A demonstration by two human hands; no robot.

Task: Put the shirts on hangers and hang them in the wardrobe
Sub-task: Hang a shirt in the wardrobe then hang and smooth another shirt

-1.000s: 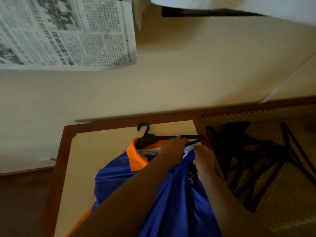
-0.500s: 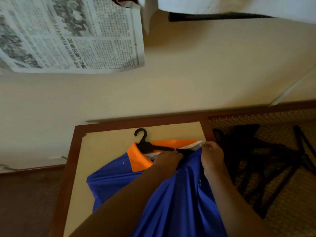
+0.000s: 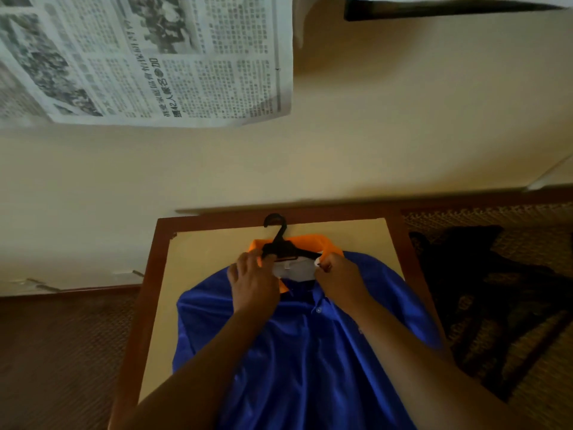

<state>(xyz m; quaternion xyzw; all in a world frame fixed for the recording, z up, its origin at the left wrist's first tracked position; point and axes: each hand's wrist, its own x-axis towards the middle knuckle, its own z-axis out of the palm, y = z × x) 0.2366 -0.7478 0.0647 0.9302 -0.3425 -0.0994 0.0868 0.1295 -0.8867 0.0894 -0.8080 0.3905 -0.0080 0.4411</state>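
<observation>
With the black plastic hanger (image 3: 286, 248) only part-threaded through the neck, the risk is a shoulder arm slipping back out when the shirt is lifted. The blue short-sleeved shirt with an orange collar (image 3: 310, 352) lies flat on the cream-topped desk with a dark red-brown wooden frame (image 3: 198, 274), collar toward the far edge, hem running off the near edge. Hanger hook pokes out past the collar, nearly at the far rim.

Left hand (image 3: 252, 285): grip curled over the left side of the collar and the hanger bar beneath. Right hand (image 3: 339, 279): grip pinching the right collar edge, white lining showing at the fingertips. Fabric looks slick; judged likely to slide off a sloped hanger arm if one side sits higher. The placket button looks fastened, so a forced hanger could strain the neck.

Room: cream wall behind the desk, a sheet of printed newspaper (image 3: 148, 57) hanging at upper left. Woven brown mat (image 3: 511, 383) to the right of the desk, with a dark heap (image 3: 483, 280) on it, too dim to identify. No wardrobe in view.
</observation>
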